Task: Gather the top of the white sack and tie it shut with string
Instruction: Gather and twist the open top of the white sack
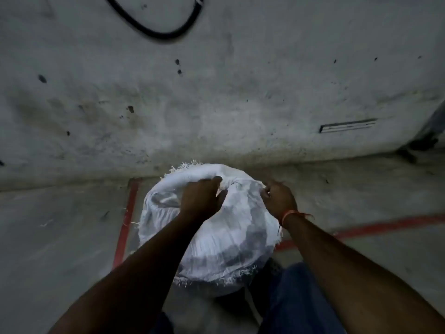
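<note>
Both hands, left point(201, 197) and right point(279, 198), grip the frayed top edge of the sack point(216, 239); bare floor point(60, 237) lies around.

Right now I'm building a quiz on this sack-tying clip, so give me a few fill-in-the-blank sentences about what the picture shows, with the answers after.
1. Both hands grip the frayed top of the ____ sack.
2. The thread band on the right hand's wrist is ____.
3. The left hand grips the fabric nearer the sack's ____ than the right hand does.
4. The lines painted on the floor are ____.

Missing words: white; orange; middle; red
</note>
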A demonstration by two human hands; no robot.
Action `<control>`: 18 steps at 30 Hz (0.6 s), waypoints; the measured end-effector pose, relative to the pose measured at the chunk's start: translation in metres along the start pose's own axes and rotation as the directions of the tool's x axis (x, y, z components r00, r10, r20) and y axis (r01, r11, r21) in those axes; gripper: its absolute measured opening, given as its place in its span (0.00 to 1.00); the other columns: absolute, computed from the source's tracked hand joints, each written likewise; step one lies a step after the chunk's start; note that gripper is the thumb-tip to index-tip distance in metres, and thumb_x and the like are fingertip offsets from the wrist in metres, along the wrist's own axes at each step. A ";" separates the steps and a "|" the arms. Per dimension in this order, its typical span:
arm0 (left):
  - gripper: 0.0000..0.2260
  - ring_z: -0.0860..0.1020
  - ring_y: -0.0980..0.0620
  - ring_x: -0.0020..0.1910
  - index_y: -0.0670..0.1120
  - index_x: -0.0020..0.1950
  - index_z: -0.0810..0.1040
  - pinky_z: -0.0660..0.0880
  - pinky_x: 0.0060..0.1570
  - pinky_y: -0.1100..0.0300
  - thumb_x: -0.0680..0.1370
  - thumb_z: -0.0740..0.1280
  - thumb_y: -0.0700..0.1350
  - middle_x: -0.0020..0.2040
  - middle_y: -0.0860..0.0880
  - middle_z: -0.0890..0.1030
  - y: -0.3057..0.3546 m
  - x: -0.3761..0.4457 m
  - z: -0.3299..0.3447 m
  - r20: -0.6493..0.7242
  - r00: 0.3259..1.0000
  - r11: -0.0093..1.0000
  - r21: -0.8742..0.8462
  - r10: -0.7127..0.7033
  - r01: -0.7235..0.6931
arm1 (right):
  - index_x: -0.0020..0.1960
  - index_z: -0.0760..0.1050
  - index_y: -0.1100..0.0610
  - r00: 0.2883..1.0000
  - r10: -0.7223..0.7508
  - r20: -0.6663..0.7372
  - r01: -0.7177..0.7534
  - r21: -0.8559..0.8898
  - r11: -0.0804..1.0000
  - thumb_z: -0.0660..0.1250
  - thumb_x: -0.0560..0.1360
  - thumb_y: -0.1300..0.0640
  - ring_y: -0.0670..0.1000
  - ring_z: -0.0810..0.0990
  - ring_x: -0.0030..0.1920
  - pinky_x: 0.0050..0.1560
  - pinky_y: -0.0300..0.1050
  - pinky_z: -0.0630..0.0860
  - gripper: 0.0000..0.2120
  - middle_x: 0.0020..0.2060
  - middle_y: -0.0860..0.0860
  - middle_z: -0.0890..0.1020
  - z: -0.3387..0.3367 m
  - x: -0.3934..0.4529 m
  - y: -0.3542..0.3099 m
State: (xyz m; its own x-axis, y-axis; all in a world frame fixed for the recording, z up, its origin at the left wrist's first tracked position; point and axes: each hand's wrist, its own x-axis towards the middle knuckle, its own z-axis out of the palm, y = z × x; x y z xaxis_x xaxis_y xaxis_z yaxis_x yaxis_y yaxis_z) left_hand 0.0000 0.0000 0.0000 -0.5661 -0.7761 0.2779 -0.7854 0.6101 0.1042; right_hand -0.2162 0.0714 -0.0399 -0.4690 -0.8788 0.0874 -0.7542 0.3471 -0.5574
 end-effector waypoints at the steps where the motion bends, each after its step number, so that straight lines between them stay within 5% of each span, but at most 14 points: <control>1: 0.18 0.83 0.43 0.43 0.50 0.57 0.77 0.78 0.40 0.51 0.75 0.62 0.60 0.45 0.48 0.85 -0.001 0.005 0.014 0.029 0.999 1.000 -0.021 0.018 -0.017 | 0.60 0.79 0.63 0.999 0.047 0.003 -0.047 0.053 0.997 0.65 0.78 0.57 0.62 0.82 0.55 0.55 0.49 0.76 0.14 0.54 0.62 0.84 0.009 0.005 0.009; 8: 0.33 0.70 0.39 0.68 0.49 0.75 0.63 0.76 0.59 0.46 0.74 0.69 0.57 0.74 0.41 0.66 0.021 0.044 0.101 0.058 0.994 0.988 -0.129 0.096 -0.088 | 0.55 0.82 0.58 0.898 0.439 0.031 -0.431 0.267 0.862 0.72 0.73 0.54 0.62 0.80 0.56 0.62 0.49 0.76 0.12 0.54 0.61 0.81 0.064 0.027 0.084; 12: 0.34 0.67 0.38 0.70 0.52 0.77 0.60 0.74 0.63 0.45 0.75 0.71 0.52 0.77 0.40 0.61 0.036 0.060 0.129 0.132 0.988 0.990 -0.126 0.075 -0.058 | 0.61 0.72 0.60 0.709 0.672 0.214 -0.663 0.527 0.531 0.77 0.65 0.49 0.60 0.82 0.54 0.58 0.56 0.81 0.30 0.58 0.58 0.81 0.102 0.044 0.136; 15: 0.31 0.68 0.40 0.70 0.53 0.74 0.64 0.74 0.62 0.48 0.74 0.72 0.49 0.76 0.41 0.61 0.035 0.057 0.147 0.190 0.981 0.995 -0.095 0.047 -0.029 | 0.61 0.72 0.62 0.628 0.674 0.390 -0.695 0.671 0.259 0.82 0.52 0.43 0.61 0.85 0.51 0.54 0.64 0.82 0.44 0.54 0.59 0.84 0.124 0.047 0.167; 18: 0.29 0.68 0.40 0.69 0.52 0.72 0.68 0.75 0.59 0.48 0.73 0.73 0.47 0.76 0.41 0.61 0.028 0.051 0.161 0.216 0.976 0.996 -0.085 0.036 -0.018 | 0.57 0.80 0.68 0.607 0.582 0.542 -0.713 0.695 0.096 0.83 0.62 0.54 0.62 0.85 0.51 0.55 0.62 0.81 0.29 0.53 0.63 0.85 0.098 0.040 0.142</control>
State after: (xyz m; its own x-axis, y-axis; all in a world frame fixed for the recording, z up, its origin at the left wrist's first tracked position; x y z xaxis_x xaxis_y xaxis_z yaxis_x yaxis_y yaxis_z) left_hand -0.0912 -0.0482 -0.1370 -0.6346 -0.7697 0.0688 -0.7511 0.6353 0.1796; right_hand -0.2970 0.0534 -0.1962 -0.4743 -0.5085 -0.7186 0.5809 0.4326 -0.6895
